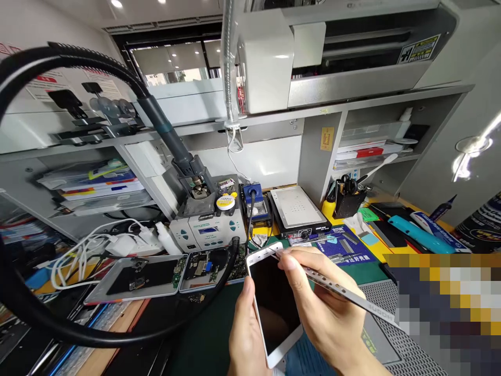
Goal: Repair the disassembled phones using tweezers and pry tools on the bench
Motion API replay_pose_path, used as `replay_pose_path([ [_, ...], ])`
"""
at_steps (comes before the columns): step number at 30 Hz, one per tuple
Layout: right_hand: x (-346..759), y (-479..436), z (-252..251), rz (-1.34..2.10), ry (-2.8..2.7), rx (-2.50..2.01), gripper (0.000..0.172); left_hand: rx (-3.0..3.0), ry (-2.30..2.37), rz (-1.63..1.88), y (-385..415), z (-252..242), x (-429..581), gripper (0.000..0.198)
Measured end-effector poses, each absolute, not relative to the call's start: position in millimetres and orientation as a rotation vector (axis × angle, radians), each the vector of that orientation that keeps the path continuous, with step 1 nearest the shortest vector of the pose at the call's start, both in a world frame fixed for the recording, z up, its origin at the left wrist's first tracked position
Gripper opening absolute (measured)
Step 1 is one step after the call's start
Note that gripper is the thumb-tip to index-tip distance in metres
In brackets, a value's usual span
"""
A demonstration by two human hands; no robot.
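A white smartphone (276, 303) with a dark screen is tilted upright above the green mat. My left hand (246, 331) holds it along its left edge, the thumb on the side. Pinched in my right hand (331, 308) is a slim grey metal tool (348, 295) with a row of holes along its handle. The tool's tip is at the top edge of the phone, near the earpiece; fingertips partly hide the contact. The palm of my right hand covers part of the phone's right side.
A thick black hose (133, 342) loops across the left side. Behind the phone stand a soldering station (207, 232), a blue iron holder (256, 201) and a flat metal plate (297, 206). Trays of phone parts (144, 277) lie left; a teal tool (420, 235) lies right.
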State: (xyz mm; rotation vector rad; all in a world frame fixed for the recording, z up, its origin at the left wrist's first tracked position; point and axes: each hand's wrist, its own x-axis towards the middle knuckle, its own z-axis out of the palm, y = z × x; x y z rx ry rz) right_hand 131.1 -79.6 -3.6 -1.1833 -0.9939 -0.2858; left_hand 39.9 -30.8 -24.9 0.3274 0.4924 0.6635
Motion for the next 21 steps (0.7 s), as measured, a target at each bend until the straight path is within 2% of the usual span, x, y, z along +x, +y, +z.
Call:
replay_pose_path([
  [5, 131, -78, -4, -0.322, -1.084, -1.267, 0.016, 0.360, 0.561, 0.779, -23, -38, 38, 0.026],
  [11, 128, -77, 1, -0.387, -1.082, -1.220, 0.019, 0.413, 0.545, 0.789, -18, -47, 34, 0.038],
  [21, 124, -75, 6, -0.512, -1.094, -1.222, 0.020, 0.482, 0.440, 0.726, -20, -26, 36, 0.040],
])
